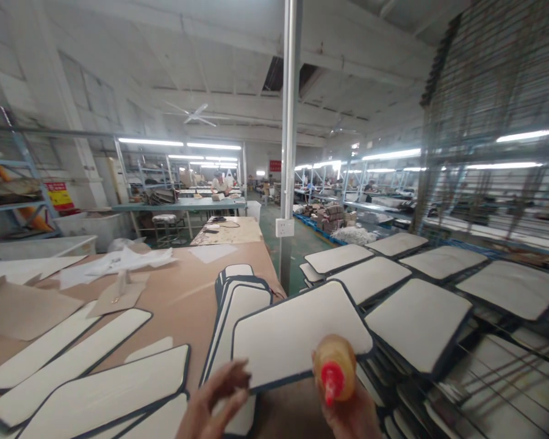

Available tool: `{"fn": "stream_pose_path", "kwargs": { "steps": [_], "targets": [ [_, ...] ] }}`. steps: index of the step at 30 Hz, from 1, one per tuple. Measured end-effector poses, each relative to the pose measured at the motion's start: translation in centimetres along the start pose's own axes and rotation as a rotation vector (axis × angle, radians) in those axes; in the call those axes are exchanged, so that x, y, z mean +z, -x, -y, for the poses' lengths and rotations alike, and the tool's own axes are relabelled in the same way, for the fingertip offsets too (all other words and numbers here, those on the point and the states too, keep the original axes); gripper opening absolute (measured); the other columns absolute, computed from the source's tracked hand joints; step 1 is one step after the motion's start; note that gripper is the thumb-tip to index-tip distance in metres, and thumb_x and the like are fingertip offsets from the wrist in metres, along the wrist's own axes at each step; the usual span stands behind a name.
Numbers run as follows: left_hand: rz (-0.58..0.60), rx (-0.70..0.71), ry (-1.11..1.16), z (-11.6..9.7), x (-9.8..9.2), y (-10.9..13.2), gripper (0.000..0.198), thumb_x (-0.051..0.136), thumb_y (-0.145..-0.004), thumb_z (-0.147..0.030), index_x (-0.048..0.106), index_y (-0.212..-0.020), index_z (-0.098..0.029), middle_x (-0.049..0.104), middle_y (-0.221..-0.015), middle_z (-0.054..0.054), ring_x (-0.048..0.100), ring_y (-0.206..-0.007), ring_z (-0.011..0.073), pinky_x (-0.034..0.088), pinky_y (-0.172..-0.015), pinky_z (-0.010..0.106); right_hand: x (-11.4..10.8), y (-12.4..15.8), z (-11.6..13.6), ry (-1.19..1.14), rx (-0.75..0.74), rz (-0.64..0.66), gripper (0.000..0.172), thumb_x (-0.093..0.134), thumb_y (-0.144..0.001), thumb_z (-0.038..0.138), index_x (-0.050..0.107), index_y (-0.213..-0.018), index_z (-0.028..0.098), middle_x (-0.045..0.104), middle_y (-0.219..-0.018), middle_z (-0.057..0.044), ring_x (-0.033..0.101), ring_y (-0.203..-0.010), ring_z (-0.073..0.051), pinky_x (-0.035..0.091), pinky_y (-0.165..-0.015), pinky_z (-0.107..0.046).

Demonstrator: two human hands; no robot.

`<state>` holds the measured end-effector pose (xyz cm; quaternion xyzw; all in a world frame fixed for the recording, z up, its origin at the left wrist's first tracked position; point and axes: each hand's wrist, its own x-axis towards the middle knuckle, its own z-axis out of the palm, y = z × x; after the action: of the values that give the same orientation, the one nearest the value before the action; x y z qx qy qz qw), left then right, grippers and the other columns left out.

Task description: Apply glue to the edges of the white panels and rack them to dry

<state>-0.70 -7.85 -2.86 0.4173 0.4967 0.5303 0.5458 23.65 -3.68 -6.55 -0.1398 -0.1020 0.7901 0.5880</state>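
Clasped in the right grip (pixel 350 410): a rounded, translucent amber bottle (pixel 341 353) with a tapered red nozzle (pixel 331 384), tilted nozzle-first toward the camera and positioned over the lower right edge of a cream-white, round-cornered flat panel with a dark border (pixel 297 329). Released and empty, with thumb and fingers spread apart, at the lower left corner of the same panel: the left grip (pixel 219 399) — contact with the edge not determinable. Visible just behind the panel's left end: a fanned stack of similar dark-edged panels (pixel 238 299), located on the brown-topped table (pixel 178 283). Also laid on the table, toward the left: long cream panels with dark borders (pixel 105 390), loose beige sheets (pixel 32 308) and crumpled white paper (pixel 123 261). Arranged to the right: rows of cream dark-edged panels (pixel 416 323), with a wire grid (pixel 498 390) nearby. Standing upright beyond the table: a metal pillar (pixel 289 140) — fitted with a white socket box (pixel 284 228).
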Motion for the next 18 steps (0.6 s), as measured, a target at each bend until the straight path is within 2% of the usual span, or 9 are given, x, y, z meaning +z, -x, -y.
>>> {"fn": "stream_pose_path", "kwargs": {
  "steps": [2, 3, 4, 6, 8, 10, 13, 15, 18],
  "targets": [
    [-0.106, 0.323, -0.422, -3.7, 0.3, -2.8, 0.058, 0.073, -0.063, -0.032, 0.062, -0.119, -0.022, 0.056, -0.132, 0.01, 0.041, -0.128, 0.0315, 0.02, -0.112, 0.046, 0.6, 0.5, -0.4, 0.036, 0.016, 0.006, 0.034, 0.084, -0.061, 0.033, 0.073, -0.089, 0.017, 0.072, -0.094, -0.011, 0.068, -0.083, -0.021, 0.055, -0.075, -0.031],
    [-0.099, 0.414, -0.583, -5.3, 0.7, -4.3, 0.067, 0.073, -0.06, -0.029, 0.058, -0.124, -0.019, 0.051, -0.137, 0.012, 0.035, -0.132, 0.0331, 0.018, -0.112, 0.048, 1.1, 0.7, -0.7, 0.054, 0.023, 0.007, 0.035, 0.083, -0.061, 0.035, 0.073, -0.088, 0.016, 0.072, -0.092, -0.011, 0.069, -0.081, -0.022, 0.055, -0.075, -0.033],
    [-0.041, 0.444, -0.695, -6.6, 1.2, -5.8, 0.071, 0.073, -0.058, -0.027, 0.057, -0.126, -0.017, 0.05, -0.138, 0.014, 0.035, -0.131, 0.0343, 0.02, -0.111, 0.048, 1.5, 0.9, -1.0, 0.071, 0.028, 0.005, 0.035, 0.083, -0.061, 0.037, 0.073, -0.087, 0.016, 0.072, -0.091, -0.012, 0.069, -0.08, -0.023, 0.055, -0.075, -0.034],
    [0.13, 0.407, -0.791, -8.1, 1.7, -8.2, 0.068, 0.073, -0.058, -0.026, 0.059, -0.123, -0.014, 0.057, -0.13, 0.015, 0.046, -0.123, 0.0352, 0.03, -0.106, 0.046, 2.3, 1.2, -1.4, 0.098, 0.03, -0.006, 0.037, 0.083, -0.059, 0.04, 0.073, -0.084, 0.015, 0.073, -0.089, -0.011, 0.069, -0.079, -0.023, 0.055, -0.074, -0.034],
    [0.238, 0.334, -0.738, -8.4, 1.4, -9.8, 0.055, 0.071, -0.059, -0.026, 0.067, -0.113, -0.014, 0.067, -0.113, 0.012, 0.056, -0.109, 0.0342, 0.039, -0.098, 0.043, 2.5, 1.5, -1.5, 0.139, 0.02, -0.021, 0.037, 0.084, -0.057, 0.042, 0.073, -0.081, 0.015, 0.073, -0.086, -0.01, 0.068, -0.077, -0.023, 0.055, -0.072, -0.032],
    [0.246, 0.295, -0.616, -8.0, 0.0, -10.9, 0.047, 0.071, -0.06, -0.029, 0.071, -0.104, -0.014, 0.072, -0.1, 0.009, 0.061, -0.1, 0.0331, 0.045, -0.09, 0.039, 2.3, 2.1, -1.1, 0.194, 0.009, -0.037, 0.036, 0.084, -0.056, 0.043, 0.073, -0.078, 0.017, 0.073, -0.082, -0.009, 0.068, -0.073, -0.022, 0.055, -0.071, -0.032],
    [0.214, 0.254, -0.493, -7.5, -3.2, -11.4, 0.054, 0.075, -0.058, -0.036, 0.071, -0.107, -0.013, 0.073, -0.095, 0.008, 0.063, -0.091, 0.0316, 0.049, -0.079, 0.035, 1.7, 3.2, 0.5, 0.274, 0.018, -0.045, 0.038, 0.084, -0.053, 0.046, 0.073, -0.076, 0.019, 0.072, -0.08, -0.009, 0.068, -0.071, -0.024, 0.055, -0.072, -0.036],
    [0.224, 0.205, -0.463, -7.8, -5.1, -11.0, 0.063, 0.075, -0.06, -0.04, 0.066, -0.117, -0.015, 0.072, -0.101, 0.008, 0.064, -0.089, 0.0299, 0.049, -0.075, 0.033, 2.3, 3.7, 2.3, 0.305, -0.059, -0.067, 0.036, 0.086, -0.049, 0.041, 0.073, -0.075, 0.02, 0.072, -0.08, -0.009, 0.068, -0.077, -0.025, 0.055, -0.076, -0.037],
    [0.32, 0.125, -0.42, -9.1, -7.0, -9.6, 0.067, 0.073, -0.064, -0.041, 0.059, -0.126, -0.02, 0.069, -0.111, 0.006, 0.061, -0.098, 0.0294, 0.048, -0.08, 0.032, 5.0, 3.3, 5.5, 0.348, -0.406, -0.181, 0.037, 0.086, -0.048, 0.034, 0.072, -0.081, 0.023, 0.073, -0.082, -0.007, 0.068, -0.077, -0.025, 0.056, -0.074, -0.038]
  ]
}}
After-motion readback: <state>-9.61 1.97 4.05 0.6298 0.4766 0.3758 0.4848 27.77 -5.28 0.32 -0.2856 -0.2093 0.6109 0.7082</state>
